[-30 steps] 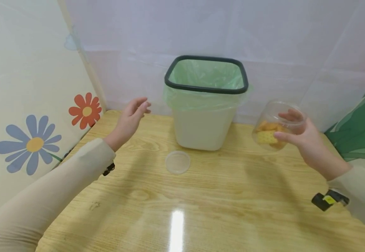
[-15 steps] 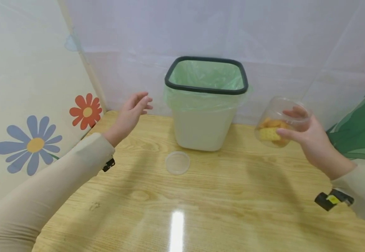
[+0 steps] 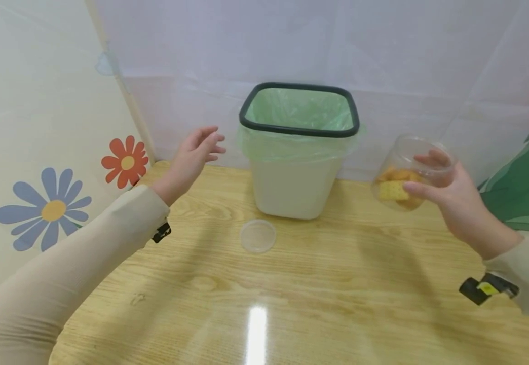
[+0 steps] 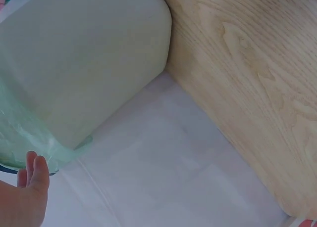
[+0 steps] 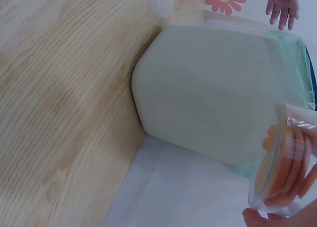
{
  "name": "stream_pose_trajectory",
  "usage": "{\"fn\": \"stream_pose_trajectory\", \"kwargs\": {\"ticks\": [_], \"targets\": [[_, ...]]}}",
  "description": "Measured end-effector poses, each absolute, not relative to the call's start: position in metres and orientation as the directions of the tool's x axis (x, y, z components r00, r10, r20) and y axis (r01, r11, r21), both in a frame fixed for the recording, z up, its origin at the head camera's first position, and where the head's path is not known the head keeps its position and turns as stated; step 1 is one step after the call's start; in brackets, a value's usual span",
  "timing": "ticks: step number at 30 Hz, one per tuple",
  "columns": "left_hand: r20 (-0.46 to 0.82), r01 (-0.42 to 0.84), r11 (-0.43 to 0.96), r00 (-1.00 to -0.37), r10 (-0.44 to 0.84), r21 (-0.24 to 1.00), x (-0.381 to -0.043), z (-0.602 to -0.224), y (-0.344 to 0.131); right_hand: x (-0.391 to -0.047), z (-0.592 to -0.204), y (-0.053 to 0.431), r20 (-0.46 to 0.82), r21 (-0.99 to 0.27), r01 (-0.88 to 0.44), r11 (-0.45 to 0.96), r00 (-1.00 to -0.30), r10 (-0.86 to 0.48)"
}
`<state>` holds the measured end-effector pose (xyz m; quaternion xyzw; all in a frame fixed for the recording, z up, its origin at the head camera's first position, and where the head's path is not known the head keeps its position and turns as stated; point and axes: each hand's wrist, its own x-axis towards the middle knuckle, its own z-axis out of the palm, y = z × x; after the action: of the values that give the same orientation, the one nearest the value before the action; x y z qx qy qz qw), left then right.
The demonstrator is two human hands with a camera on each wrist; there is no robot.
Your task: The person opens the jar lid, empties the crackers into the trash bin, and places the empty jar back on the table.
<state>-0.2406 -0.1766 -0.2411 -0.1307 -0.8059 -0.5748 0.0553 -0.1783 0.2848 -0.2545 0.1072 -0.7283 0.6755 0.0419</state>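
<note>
At the right of the head view my right hand (image 3: 462, 205) grips a clear plastic jar (image 3: 399, 154), held tilted above the table. Inside the jar lie several biscuits (image 3: 392, 190), yellow and orange; the right wrist view shows the orange ones (image 5: 290, 162) stacked against the wall. My left hand (image 3: 196, 158) is raised left of the bin, fingers relaxed, holding nothing. Between the hands stands a pale trash bin (image 3: 294, 185) with a dark rim and a green plastic liner (image 3: 301, 109) folded over its edge. A round clear lid (image 3: 258, 235) lies flat before the bin.
The wooden table (image 3: 292, 294) reaches back to a whitish cloth backdrop (image 3: 406, 61) behind the bin. A side panel with a blue flower (image 3: 52, 209) and a red flower (image 3: 126, 162) borders the left. Green printed leaves (image 3: 520, 187) border the right.
My left hand has risen slightly and shifted a little to the right. My right hand has moved slightly up and right with the jar. The bin and lid have stayed put.
</note>
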Motion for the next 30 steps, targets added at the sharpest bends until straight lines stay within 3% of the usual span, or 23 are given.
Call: {"fn": "stream_pose_trajectory", "kwargs": {"ticks": [30], "targets": [[0.196, 0.223, 0.26, -0.972, 0.126, 0.94, -0.27, -0.21, -0.164, -0.178, -0.23, 0.275, 0.196, -0.974, -0.201, 0.1, -0.979, -0.061]]}}
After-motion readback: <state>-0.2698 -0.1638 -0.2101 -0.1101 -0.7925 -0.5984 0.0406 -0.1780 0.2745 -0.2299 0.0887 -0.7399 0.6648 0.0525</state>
